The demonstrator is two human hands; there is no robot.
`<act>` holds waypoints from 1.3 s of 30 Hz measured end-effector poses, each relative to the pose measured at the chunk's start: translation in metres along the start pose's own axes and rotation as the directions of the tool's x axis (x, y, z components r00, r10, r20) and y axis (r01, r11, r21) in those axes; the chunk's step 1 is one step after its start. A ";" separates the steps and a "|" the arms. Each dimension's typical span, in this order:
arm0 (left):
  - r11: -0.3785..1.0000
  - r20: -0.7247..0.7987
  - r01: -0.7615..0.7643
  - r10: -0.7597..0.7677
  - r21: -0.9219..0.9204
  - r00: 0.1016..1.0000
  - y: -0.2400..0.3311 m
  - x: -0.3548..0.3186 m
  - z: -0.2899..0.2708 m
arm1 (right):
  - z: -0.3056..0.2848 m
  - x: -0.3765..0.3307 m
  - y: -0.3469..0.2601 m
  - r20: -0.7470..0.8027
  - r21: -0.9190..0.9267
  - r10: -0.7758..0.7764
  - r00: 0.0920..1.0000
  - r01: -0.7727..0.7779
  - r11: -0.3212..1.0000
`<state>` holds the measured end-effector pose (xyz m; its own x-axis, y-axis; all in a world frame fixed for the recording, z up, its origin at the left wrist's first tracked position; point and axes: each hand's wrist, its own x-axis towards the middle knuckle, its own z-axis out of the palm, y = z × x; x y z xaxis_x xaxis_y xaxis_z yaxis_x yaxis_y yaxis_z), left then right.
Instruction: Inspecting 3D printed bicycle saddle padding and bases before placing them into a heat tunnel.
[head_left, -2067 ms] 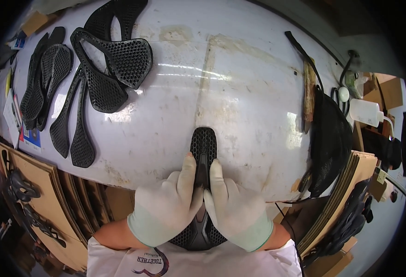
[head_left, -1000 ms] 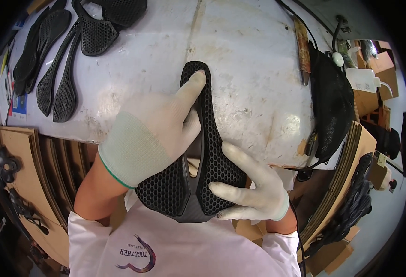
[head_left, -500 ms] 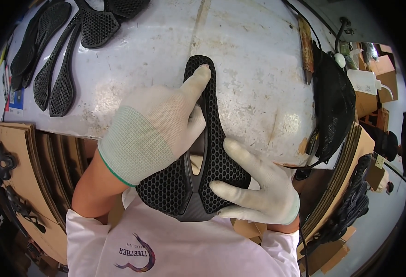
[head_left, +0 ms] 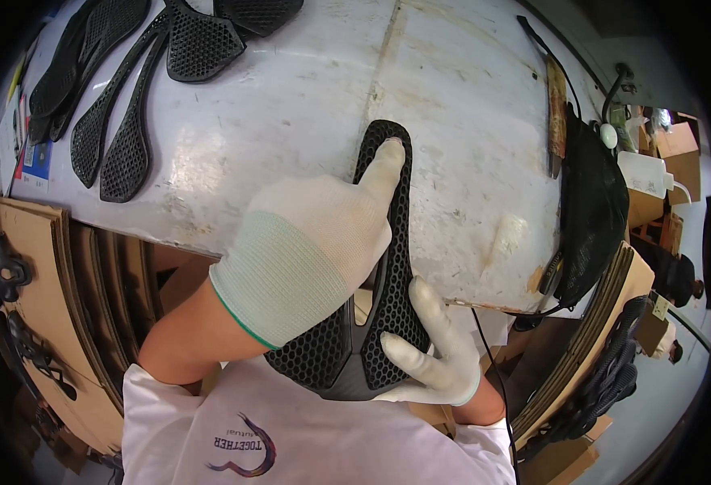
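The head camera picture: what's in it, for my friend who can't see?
A black honeycomb saddle-shaped piece is being handled: the white-gloved left hand has a finger on its narrow end, and the white-gloved right hand touches its wide end. Similar black pieces lie on the pale table, upper left.

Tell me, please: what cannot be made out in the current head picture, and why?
All in the head view:
Black saddle: its underside faces away; the left hand covers part of its top.
Right hand: some fingers are out of sight, possibly beneath the saddle.
Black honeycomb pieces, upper left: several are cut off by the top edge.
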<state>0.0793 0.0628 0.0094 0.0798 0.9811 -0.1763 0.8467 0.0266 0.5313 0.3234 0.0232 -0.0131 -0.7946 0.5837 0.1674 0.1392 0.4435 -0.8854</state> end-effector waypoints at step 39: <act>0.096 0.021 0.018 0.039 -0.995 0.999 -0.101 -0.108 0.013 | -0.008 0.023 -0.020 -0.007 -0.494 -0.066 0.998 0.054 0.868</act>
<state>-0.0077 -0.0478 -0.0359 0.1243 0.9771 -0.1729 -0.4411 0.2105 0.8724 0.3070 0.0329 0.0114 -0.7979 0.5579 0.2283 0.3702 0.7524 -0.5448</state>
